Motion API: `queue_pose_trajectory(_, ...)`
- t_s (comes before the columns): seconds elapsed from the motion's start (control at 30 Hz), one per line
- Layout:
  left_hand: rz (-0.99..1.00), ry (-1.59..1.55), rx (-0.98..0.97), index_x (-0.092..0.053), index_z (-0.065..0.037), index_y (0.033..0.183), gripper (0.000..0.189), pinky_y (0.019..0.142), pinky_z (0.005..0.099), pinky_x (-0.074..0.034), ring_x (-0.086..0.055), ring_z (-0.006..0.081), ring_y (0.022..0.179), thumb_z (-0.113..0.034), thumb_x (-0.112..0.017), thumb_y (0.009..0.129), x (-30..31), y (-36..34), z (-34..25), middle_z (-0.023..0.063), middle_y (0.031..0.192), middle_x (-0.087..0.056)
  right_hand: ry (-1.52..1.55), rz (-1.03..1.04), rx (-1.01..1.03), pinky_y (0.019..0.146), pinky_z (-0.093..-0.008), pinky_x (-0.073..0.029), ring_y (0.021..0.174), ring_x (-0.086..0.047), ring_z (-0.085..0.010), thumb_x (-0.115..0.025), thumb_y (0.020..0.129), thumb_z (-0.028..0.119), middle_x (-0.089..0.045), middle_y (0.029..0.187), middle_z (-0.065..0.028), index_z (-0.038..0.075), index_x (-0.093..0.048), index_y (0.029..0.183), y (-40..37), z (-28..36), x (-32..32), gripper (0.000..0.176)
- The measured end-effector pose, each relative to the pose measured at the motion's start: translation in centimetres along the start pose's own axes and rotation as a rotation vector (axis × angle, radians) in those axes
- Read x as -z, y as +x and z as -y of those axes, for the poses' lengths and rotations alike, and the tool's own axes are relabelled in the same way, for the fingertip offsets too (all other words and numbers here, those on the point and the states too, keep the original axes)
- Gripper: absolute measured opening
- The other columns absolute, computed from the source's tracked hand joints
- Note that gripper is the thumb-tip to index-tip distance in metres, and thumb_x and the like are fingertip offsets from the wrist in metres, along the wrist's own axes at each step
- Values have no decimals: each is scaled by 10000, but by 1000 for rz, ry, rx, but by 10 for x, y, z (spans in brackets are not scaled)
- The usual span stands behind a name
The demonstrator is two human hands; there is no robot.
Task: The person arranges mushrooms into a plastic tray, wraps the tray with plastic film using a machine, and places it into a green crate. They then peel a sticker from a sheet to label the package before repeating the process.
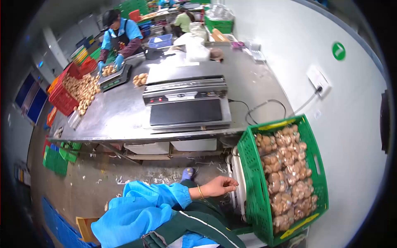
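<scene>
One crate (255,182) beside seemingly steel table (120,118).

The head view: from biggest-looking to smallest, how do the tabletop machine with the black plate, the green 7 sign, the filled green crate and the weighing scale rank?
1. Filled green crate
2. Tabletop machine
3. Weighing scale
4. Green 7 sign

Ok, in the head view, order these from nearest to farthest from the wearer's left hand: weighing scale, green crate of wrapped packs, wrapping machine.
Nearest first from the left hand:
1. Green crate, just to its right.
2. Wrapping machine, ahead on the metal table.
3. Weighing scale, farther ahead and left, by the co-worker.
</scene>
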State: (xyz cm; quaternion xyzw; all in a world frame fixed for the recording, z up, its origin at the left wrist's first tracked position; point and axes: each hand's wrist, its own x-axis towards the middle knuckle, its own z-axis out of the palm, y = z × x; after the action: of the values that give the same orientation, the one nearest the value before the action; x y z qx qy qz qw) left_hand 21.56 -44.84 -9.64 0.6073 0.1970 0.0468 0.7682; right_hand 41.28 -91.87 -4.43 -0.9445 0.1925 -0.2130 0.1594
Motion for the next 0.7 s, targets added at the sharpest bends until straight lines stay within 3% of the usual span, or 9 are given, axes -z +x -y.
queue_pose_trajectory(0.17, -177, -48, -108, -600, -3, 1117, 259, 820, 244, -467, -559, 71, 900, -149, -613, 903, 86, -25, -9, 3, 973, -637, 780, 324, 45, 814, -338, -460, 955, -569, -173, -451, 936, 284, -579, 1113, -93, 47, -555, 1187, -30, 136, -79, 361)
queue_pose_trajectory(0.23, -404, 8, -134, -605, -13, 1116, 263, 808, 244, -476, -570, 72, 899, -164, -617, 901, 142, -45, -22, 2, 974, -644, 1135, 660, 8, 806, -325, -461, 937, -570, -165, -452, 936, 288, -577, 1102, -96, 42, -552, 1185, -53, 190, -140, 363)
queue_pose_trajectory(0.27, -491, 52, -115, -610, -25, 1120, 272, 786, 241, -486, -579, 67, 879, -179, -624, 897, 174, -56, -32, 0, 967, -650, 1317, 944, -29, 802, -319, -462, 929, -570, -160, -453, 936, 289, -576, 1096, -97, 40, -550, 1184, -50, 193, -208, 365)
queue_pose_trajectory(0.33, -678, 27, -174, -615, -37, 1115, 267, 729, 231, -485, -570, 59, 817, -181, -628, 891, 244, -74, -37, -9, 926, -645, 1241, 1019, 46, 672, -240, -416, 797, -509, -118, -550, 908, 297, -548, 904, -23, 56, -563, 1087, -184, 355, -119, 300)
queue_pose_trajectory(0.37, -757, -50, -165, -614, -44, 1121, 260, 725, 231, -485, -571, 64, 807, -168, -622, 893, 280, -84, -43, -5, 922, -645, 1264, 959, 12, 548, -223, -359, 652, -444, -74, -564, 898, 264, -482, 736, 32, 80, -576, 965, -258, 420, -81, 196)
queue_pose_trajectory(0.4, -870, -86, -277, -634, -36, 1074, 246, 664, 227, -483, -560, 55, 744, -166, -648, 866, 311, -94, -51, -6, 886, -644, 1239, 1145, 87, 519, -218, -381, 622, -479, -79, -511, 924, 225, -522, 728, 9, 53, -587, 966, -298, 454, -78, 193)
queue_pose_trajectory(0.47, -1000, -248, -288, -633, -35, 1069, 227, 644, 208, -470, -553, 48, 743, -148, -634, 872, 376, -117, -56, 1, 867, -639, 1142, 1417, 337, 539, -220, -381, 626, -488, -83, -539, 925, 238, -548, 733, -13, 37, -572, 1005, -370, 516, -55, 219)
queue_pose_trajectory(0.57, -1212, -296, -326, -641, -34, 1057, 221, 655, 222, -487, -576, 70, 749, -132, -636, 860, 455, -143, -64, 13, 866, -651, 1081, 1590, 620, 566, -207, -428, 626, -524, -76, -501, 947, 148, -594, 742, -37, -5, -582, 991, -445, 589, -27, 179)
queue_pose_trajectory(0.7, -1296, -288, -255, -633, -24, 1054, 211, 665, 233, -496, -590, 90, 760, -122, -618, 867, 557, -142, -45, 31, 874, -646, 894, 1673, 903, 640, -213, -475, 708, -587, -91, -521, 922, 74, -648, 821, -74, -17, -604, 1024, -508, 643, -21, 160)
